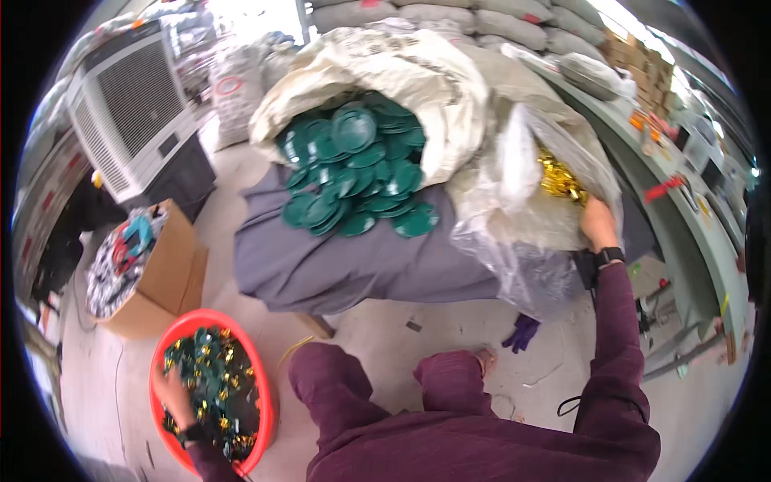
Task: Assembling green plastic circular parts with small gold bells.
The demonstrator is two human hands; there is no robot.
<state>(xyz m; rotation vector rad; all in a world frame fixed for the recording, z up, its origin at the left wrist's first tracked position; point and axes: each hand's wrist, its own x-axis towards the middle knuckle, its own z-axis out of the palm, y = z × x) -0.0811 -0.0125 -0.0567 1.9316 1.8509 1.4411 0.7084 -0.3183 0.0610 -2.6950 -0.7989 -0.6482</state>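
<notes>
My left hand (pixel 172 395) is over the near left part of a red plastic basin (pixel 268 402) on the floor, its fingers apart and a little blurred. Dark green and gold pieces (pixel 210 377) fill the basin. At the right, my right hand (pixel 598 225) reaches to the mouth of a clear plastic bag (pixel 526 269), fingers closed at the edge of shiny gold foil pieces (pixel 560 177). Its fingertips are partly hidden. Between the hands, many round green plastic discs (pixel 353 130) spill from a cream woven sack (pixel 434 88) onto a grey cloth-covered table (pixel 377 273).
A cardboard box (pixel 165 273) of mixed scraps stands beyond the basin, with an air cooler (pixel 132 104) behind it. Along the right runs a long green workbench (pixel 654 173). A purple glove (pixel 522 332) lies on the floor. Stuffed sacks (pixel 514 34) are stacked at the back.
</notes>
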